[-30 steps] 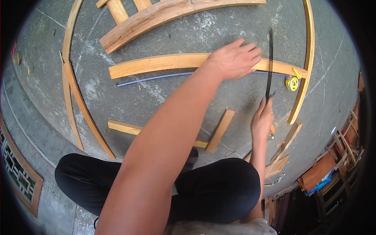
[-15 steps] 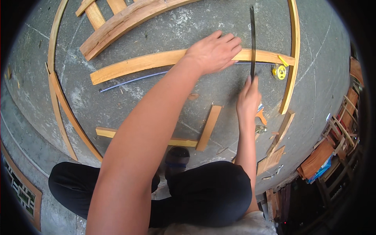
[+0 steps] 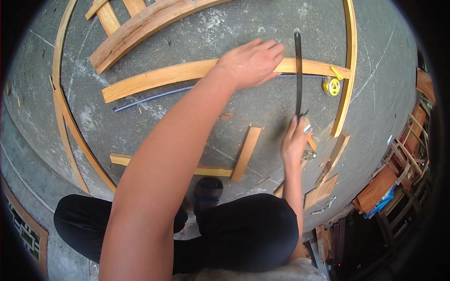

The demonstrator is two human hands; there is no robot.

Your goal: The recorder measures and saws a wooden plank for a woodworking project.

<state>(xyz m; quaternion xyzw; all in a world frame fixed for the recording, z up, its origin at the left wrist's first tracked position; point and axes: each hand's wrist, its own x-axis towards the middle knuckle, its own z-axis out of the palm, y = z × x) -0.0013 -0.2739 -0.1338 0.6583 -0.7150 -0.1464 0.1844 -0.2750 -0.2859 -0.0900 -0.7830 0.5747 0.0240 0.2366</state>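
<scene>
A long pale wooden strip (image 3: pixel 154 78) lies across the ground in front of me. My left hand (image 3: pixel 248 63) bears down on it, fingers curled over the wood. To the right, my right hand (image 3: pixel 294 140) grips a handsaw (image 3: pixel 298 84) by its handle, which the fingers mostly cover. Its narrow dark blade, seen nearly edge-on, crosses the strip a little right of my left hand. Whether the teeth have cut into the wood cannot be made out. A thin blue strip (image 3: pixel 157 96) runs along the near side, passing under my left arm.
A yellow tape measure (image 3: pixel 332 86) sits by the strip's right end, against an upright wooden length (image 3: pixel 349 61). A paintbrush (image 3: pixel 310 138) lies beyond my right hand. Nearer are an L of wood pieces (image 3: pixel 243 154). A thick beam (image 3: pixel 140 35) lies far left; scrap wood (image 3: pixel 382 187) is piled right.
My right hand has drawn the saw back toward me, so the blade's far tip is nearer. The left hand stays on the wooden strip. The whole view has shifted slightly.
</scene>
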